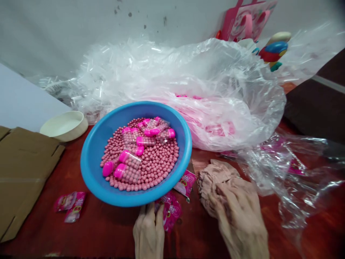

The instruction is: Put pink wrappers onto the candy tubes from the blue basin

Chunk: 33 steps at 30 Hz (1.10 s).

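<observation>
A blue plastic basin (90, 169) holds many pink beads (155, 169) and several clear tubes with bright pink caps (129, 159), some filled with beads. Just below its near rim is my left hand (149, 232), fingers bent together at some small pink printed packets (171, 212). Pink wrapper shows between thumb and forefinger, while the fingertips are hidden by the rim. To the right, my right hand (238, 214) has its fingers curled into a crumpled beige cloth (215, 176) on the red table. Another pink packet (185, 182) lies between the basin and the cloth.
Behind the basin lies a large clear plastic bag (231, 108) with pink pieces inside, near a heap of clear tubes (121, 68). A white bowl (64, 126), cardboard (23, 180) and pink packets (72, 205) are at left. Loose clear wrapping (288, 183) lies at right.
</observation>
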Each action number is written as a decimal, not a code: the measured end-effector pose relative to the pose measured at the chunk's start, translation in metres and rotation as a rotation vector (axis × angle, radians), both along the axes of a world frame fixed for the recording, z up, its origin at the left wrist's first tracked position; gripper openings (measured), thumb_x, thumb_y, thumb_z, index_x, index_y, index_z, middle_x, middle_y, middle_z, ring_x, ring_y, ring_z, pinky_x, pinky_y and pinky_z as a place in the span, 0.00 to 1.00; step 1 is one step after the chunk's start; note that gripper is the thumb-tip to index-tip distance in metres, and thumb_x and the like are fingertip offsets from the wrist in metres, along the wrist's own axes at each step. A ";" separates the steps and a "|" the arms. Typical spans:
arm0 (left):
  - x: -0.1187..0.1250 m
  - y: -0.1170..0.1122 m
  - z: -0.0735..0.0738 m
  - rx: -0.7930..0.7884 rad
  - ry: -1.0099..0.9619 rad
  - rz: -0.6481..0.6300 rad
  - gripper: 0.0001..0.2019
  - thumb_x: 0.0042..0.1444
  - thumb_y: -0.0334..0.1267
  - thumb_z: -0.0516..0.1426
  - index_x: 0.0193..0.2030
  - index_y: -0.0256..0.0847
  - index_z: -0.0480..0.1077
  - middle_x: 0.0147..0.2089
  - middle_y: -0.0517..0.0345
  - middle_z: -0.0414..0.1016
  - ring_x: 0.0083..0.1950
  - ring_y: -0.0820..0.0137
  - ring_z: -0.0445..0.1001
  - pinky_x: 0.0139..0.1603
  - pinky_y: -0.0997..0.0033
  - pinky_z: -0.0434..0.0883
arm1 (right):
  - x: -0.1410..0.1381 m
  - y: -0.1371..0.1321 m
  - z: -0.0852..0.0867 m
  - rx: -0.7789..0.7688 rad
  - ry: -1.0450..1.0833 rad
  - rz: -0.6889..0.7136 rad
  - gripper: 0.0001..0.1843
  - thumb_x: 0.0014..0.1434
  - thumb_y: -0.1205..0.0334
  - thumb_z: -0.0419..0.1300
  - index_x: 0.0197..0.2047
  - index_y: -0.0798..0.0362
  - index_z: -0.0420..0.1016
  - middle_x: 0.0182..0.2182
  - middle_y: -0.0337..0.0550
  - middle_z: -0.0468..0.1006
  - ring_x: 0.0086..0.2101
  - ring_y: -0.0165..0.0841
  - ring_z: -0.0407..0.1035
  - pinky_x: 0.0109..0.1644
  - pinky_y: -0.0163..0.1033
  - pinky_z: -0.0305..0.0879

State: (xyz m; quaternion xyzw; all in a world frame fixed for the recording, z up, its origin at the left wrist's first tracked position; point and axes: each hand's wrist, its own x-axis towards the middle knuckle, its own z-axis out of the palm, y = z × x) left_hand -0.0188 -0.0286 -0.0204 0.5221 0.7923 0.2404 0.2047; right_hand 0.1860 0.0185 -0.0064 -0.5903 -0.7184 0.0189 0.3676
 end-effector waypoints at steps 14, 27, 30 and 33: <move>0.044 0.004 0.025 0.231 0.155 -0.302 0.12 0.58 0.31 0.52 0.43 0.36 0.76 0.40 0.42 0.79 0.39 0.57 0.77 0.41 0.59 0.74 | 0.026 0.006 -0.037 -0.017 -0.016 -0.092 0.17 0.64 0.54 0.48 0.29 0.52 0.69 0.28 0.47 0.74 0.39 0.44 0.67 0.51 0.59 0.60; 0.088 0.036 0.022 0.222 -0.212 -0.469 0.12 0.59 0.32 0.51 0.40 0.45 0.76 0.35 0.53 0.80 0.31 0.66 0.77 0.32 0.73 0.73 | -0.001 -0.033 -0.011 0.066 0.058 -0.061 0.16 0.60 0.66 0.56 0.52 0.50 0.67 0.42 0.57 0.71 0.42 0.52 0.63 0.46 0.60 0.56; 0.041 0.021 0.023 0.184 -0.219 -0.259 0.15 0.60 0.31 0.47 0.44 0.38 0.75 0.37 0.46 0.81 0.36 0.62 0.78 0.37 0.68 0.73 | -0.039 -0.030 -0.009 0.084 0.053 0.109 0.13 0.59 0.66 0.58 0.48 0.49 0.70 0.36 0.49 0.73 0.37 0.44 0.65 0.42 0.51 0.63; 0.002 0.007 0.021 0.128 -0.191 -0.024 0.16 0.60 0.34 0.48 0.42 0.33 0.76 0.41 0.37 0.80 0.40 0.53 0.78 0.43 0.55 0.71 | -0.076 -0.023 -0.016 0.029 0.058 0.237 0.09 0.63 0.65 0.53 0.38 0.53 0.74 0.31 0.47 0.72 0.34 0.39 0.64 0.35 0.42 0.68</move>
